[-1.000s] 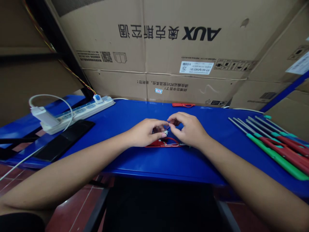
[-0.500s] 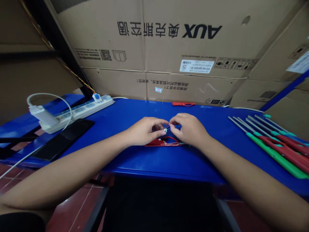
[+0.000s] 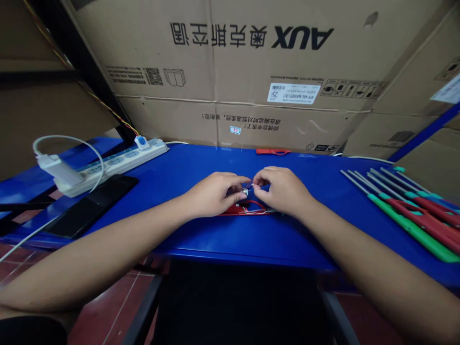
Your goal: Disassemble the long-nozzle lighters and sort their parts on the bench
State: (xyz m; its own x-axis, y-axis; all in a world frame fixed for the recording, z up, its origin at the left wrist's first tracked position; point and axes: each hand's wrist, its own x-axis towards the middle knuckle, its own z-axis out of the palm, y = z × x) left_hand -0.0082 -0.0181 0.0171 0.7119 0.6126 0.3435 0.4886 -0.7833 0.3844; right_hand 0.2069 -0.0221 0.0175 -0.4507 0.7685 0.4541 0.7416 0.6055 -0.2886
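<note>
My left hand [image 3: 213, 194] and my right hand [image 3: 282, 191] meet above the blue table [image 3: 187, 172]. Their fingertips pinch a small metal part [image 3: 245, 191] with a thin wire [image 3: 250, 185] at it. The left fingers seem to hold the metal part, and the right fingers seem to hold the wire. The fingers hide most of both. Just below my hands lies a red plastic piece [image 3: 233, 210] with a looped red wire [image 3: 256, 207] and a thin metal rod.
Several long lighters with red or green handles [image 3: 417, 225] lie at the right. A red plastic piece [image 3: 273, 152] sits at the far edge. At the left are a power strip [image 3: 118, 164], a white charger [image 3: 55, 167] and a black flat pad [image 3: 89, 206]. Cardboard cartons [image 3: 230, 81] stand behind.
My fingertips have drawn closer together around the small metal part. The head camera has tilted slightly, shifting the scene upward in view.
</note>
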